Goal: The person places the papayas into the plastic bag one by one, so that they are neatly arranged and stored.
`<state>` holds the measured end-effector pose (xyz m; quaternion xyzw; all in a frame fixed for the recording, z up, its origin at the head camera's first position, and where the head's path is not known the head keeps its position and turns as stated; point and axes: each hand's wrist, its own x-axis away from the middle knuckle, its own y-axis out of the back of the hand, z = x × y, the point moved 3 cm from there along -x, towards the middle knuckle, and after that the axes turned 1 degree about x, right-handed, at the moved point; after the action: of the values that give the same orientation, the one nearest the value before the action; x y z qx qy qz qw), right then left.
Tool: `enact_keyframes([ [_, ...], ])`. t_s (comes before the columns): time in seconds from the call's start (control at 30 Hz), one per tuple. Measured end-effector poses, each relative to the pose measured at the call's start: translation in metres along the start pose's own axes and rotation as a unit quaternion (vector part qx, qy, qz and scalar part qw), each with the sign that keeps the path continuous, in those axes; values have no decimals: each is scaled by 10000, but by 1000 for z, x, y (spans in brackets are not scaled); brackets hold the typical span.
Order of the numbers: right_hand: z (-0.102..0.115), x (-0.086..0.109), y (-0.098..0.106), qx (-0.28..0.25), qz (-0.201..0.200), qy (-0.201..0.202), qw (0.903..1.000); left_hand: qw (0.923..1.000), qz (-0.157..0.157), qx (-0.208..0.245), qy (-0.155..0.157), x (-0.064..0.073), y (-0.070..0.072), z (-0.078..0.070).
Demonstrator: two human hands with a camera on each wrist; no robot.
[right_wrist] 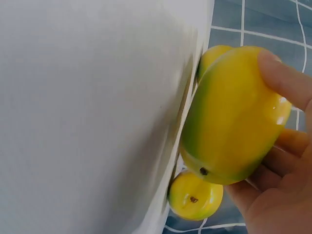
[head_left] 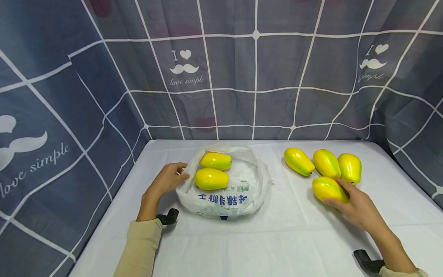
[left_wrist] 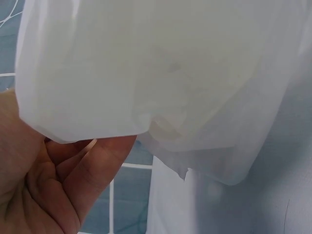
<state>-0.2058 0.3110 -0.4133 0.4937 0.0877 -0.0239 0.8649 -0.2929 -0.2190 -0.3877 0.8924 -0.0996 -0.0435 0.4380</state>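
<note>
In the head view my left hand [head_left: 170, 177] is at the left rim of a white plastic bag [head_left: 225, 209], its fingertips pinching the edge. The left wrist view shows the fingers of that hand [left_wrist: 73, 175] partly hidden behind the plastic. Two yellow mangoes lie in the bag, a rear mango [head_left: 216, 161] and a front mango [head_left: 211, 179]. My right hand [head_left: 358, 206] grips another yellow mango [head_left: 328, 189] with green tinges, thumb on one side and fingers on the other. In the right wrist view this mango [right_wrist: 234, 117] fills the grasp.
Behind the gripped fruit lie three more mangoes: a left one [head_left: 298, 161], a middle one [head_left: 326, 163] and a right one [head_left: 349, 168]. A white cloth [head_left: 277, 246] covers the table. Grey checked curtains [head_left: 232, 69] stand at the back and sides.
</note>
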Motion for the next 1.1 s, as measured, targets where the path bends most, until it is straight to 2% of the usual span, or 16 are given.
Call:
enact_keyframes([
  [0.13, 9, 3, -2, -163, -6, 38, 9999, 10000, -7, -38, -30, 1, 0, 0],
  [0.33, 31, 9, -5, -425, -227, 545, 9973, 9999, -29, -75, -88, 1, -1, 0],
  [0.67, 63, 14, -7, -549, -477, 1224, 9898, 9999, -52, -134, -91, -1, 0, 1],
  [1.1, 91, 22, -23, -752, -186, 1488, 9858, 9999, -45, -103, -78, 0, 1, -1],
])
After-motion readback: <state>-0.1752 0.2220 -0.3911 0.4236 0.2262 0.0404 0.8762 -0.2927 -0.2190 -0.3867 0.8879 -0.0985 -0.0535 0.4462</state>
